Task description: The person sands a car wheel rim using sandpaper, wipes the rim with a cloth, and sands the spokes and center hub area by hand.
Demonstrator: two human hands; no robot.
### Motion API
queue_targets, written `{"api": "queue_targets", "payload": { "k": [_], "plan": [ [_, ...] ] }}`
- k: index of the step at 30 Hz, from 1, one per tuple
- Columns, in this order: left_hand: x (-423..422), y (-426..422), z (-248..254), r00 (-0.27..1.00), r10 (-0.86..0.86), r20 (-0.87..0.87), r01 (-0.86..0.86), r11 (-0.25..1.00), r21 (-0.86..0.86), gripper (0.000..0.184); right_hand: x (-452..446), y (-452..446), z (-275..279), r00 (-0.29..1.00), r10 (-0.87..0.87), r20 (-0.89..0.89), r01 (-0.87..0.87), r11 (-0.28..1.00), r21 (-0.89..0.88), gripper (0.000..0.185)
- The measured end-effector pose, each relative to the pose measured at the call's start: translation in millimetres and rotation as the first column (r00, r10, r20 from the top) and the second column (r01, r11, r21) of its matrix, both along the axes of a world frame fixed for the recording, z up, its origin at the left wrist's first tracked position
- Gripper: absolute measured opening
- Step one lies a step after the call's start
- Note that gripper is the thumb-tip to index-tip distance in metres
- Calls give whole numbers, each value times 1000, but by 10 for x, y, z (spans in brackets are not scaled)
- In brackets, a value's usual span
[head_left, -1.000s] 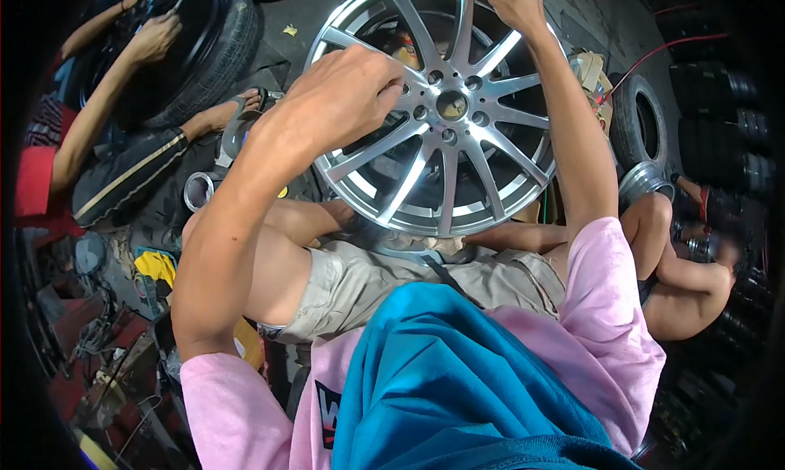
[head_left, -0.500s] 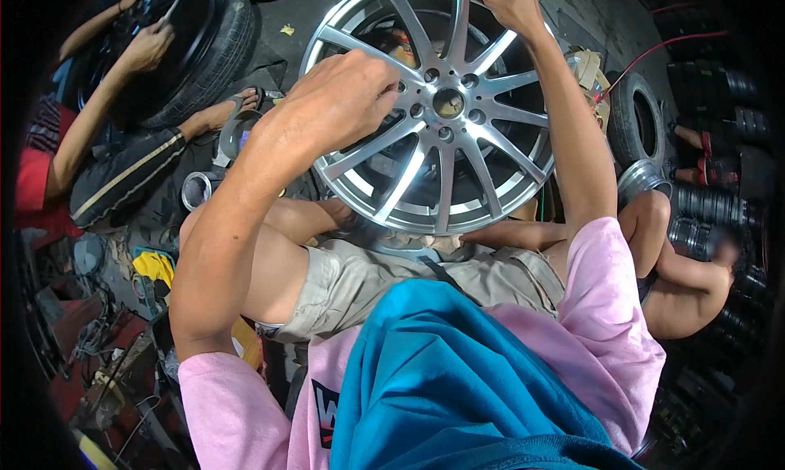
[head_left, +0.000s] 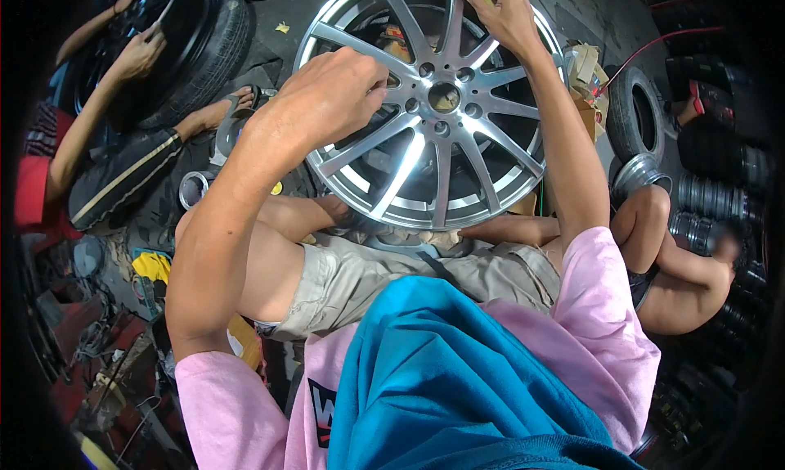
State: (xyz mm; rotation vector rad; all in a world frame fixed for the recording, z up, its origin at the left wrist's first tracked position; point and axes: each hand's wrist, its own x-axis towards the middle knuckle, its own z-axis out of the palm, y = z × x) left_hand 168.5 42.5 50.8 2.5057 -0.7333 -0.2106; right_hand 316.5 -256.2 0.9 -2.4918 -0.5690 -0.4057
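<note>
A silver multi-spoke alloy wheel rim (head_left: 442, 175) lies face up before my bent legs, with lug holes around its centre bore. My left hand (head_left: 331, 94) is curled closed over the left side of the rim, above its spokes. Its fingertips are turned away, so I cannot see what they hold. My right hand (head_left: 499, 13) is at the far side of the rim, thumb and fingers pinched together beside an upper spoke. Whatever lies in that pinch is too small to make out.
At upper left another person's hand (head_left: 141, 54) holds a metal bar by a tyre (head_left: 221, 61). A second person (head_left: 683, 294) sits at right near a bare wheel rim (head_left: 642, 177) and a standing tyre (head_left: 636, 114). A red hose (head_left: 654, 44) runs behind.
My right hand shows slightly lower in view, still pinched at the far spoke. My left hand stays curled. The whole view has shifted slightly. At far right, someone's red-shod foot has moved.
</note>
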Motion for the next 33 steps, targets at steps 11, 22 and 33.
{"api": "queue_targets", "payload": {
  "k": [11,22,33],
  "plan": [
    [-6,-7,-61,1000,-3,24,3,1000,-5,22,-217,-91,-187,996,-86,13,87,992,-97,30],
    [-35,-22,-20,1000,-6,15,6,1000,-5,21,-116,57,-78,989,-148,18,148,988,-42,29],
    [-44,-6,-31,1000,-18,-26,18,1000,19,21,-685,46,-392,995,-76,66,84,987,-139,20]
  ]
}}
